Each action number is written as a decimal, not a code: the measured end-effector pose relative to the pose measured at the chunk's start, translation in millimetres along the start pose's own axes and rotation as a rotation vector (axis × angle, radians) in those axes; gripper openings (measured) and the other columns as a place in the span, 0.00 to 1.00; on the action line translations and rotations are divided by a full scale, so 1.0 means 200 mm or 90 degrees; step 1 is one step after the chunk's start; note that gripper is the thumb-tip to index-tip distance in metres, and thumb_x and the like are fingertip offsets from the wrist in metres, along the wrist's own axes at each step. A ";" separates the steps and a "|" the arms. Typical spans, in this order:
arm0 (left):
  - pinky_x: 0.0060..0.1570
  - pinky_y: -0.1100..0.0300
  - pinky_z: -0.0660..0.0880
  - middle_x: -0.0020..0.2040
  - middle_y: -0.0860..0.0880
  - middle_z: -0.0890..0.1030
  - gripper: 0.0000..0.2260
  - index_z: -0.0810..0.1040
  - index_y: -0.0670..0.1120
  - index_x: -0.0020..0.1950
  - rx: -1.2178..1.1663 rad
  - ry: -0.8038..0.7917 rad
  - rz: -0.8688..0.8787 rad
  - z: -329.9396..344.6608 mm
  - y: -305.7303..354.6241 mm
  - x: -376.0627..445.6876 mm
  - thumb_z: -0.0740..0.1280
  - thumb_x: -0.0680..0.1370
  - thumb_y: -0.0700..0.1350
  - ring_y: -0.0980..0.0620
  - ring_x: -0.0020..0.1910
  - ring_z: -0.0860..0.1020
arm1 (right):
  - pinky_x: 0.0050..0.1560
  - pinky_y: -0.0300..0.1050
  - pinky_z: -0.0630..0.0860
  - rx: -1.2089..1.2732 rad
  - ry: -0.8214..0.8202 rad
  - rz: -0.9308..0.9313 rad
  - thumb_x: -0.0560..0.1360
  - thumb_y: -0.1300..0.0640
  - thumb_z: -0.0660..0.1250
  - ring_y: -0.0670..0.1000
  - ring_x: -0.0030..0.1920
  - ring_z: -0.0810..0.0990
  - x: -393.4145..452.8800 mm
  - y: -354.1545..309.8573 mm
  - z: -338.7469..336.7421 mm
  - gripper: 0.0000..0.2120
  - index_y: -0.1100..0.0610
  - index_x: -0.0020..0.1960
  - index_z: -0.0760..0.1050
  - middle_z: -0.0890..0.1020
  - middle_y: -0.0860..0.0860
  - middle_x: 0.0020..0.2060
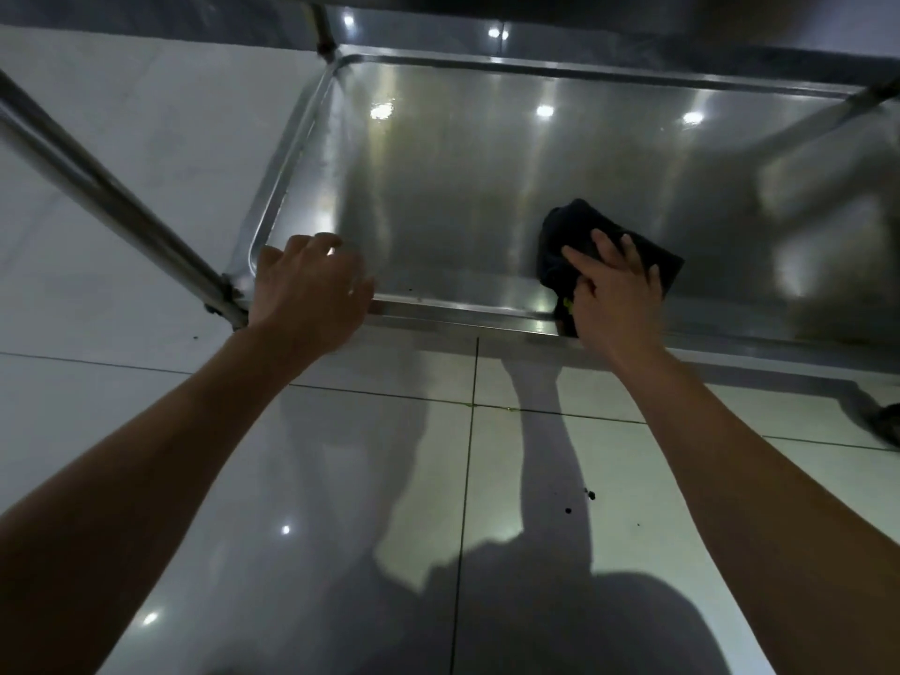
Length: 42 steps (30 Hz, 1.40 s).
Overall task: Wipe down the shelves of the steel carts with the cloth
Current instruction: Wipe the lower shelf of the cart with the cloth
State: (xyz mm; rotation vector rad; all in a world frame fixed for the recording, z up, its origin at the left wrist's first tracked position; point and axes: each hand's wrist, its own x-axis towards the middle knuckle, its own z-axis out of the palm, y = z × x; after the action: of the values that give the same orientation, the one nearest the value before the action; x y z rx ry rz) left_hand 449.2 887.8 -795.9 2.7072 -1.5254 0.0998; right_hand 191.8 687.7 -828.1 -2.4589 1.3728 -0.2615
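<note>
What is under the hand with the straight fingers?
A dark cloth lies under the right hand, pressed onto the steel shelf. The shelf beneath the cloth is covered, so any dirt there cannot be seen.

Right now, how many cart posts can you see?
3: the near-left post by the left hand, the far-left post, the far-right post. The near-right one is out of view.

Cloth (633, 250) was black, with tiny yellow-green bit near bottom edge. Shelf (438, 187) was shiny silver-grey, with bright white light spots and pale streaks on it. Rim (462, 314) was lighter silver. Cart leg (112, 197) was grey metal. Floor (370, 479) was white glossy tiles with thin dark lines between them, few small black specks, big grey shadows across.
</note>
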 end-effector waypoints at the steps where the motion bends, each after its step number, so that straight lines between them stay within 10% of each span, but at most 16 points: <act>1: 0.55 0.44 0.69 0.57 0.49 0.80 0.14 0.81 0.54 0.50 0.025 -0.024 0.002 0.00 -0.02 0.01 0.57 0.81 0.56 0.43 0.57 0.77 | 0.78 0.62 0.45 -0.004 -0.006 -0.009 0.83 0.56 0.57 0.53 0.81 0.50 0.02 -0.06 0.02 0.22 0.41 0.74 0.68 0.59 0.47 0.80; 25: 0.48 0.52 0.59 0.58 0.55 0.77 0.15 0.81 0.57 0.60 -0.050 -0.040 0.067 0.07 -0.31 0.01 0.55 0.82 0.51 0.51 0.58 0.75 | 0.76 0.60 0.41 0.032 -0.139 -0.291 0.82 0.53 0.53 0.50 0.80 0.48 0.47 -1.33 0.57 0.22 0.35 0.73 0.67 0.58 0.42 0.80; 42: 0.50 0.48 0.67 0.49 0.52 0.77 0.11 0.81 0.54 0.48 -0.021 -0.096 0.025 -0.03 -0.06 0.11 0.60 0.78 0.54 0.46 0.53 0.77 | 0.78 0.58 0.41 0.063 -0.076 -0.193 0.82 0.51 0.53 0.51 0.80 0.50 0.42 -0.73 0.35 0.21 0.37 0.73 0.68 0.60 0.44 0.79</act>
State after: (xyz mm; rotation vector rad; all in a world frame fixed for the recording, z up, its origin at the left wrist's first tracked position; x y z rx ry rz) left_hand 470.8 875.9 -787.7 2.7157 -1.6020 -0.1296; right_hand 372.8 700.1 -840.3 -2.5473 0.9142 -0.2404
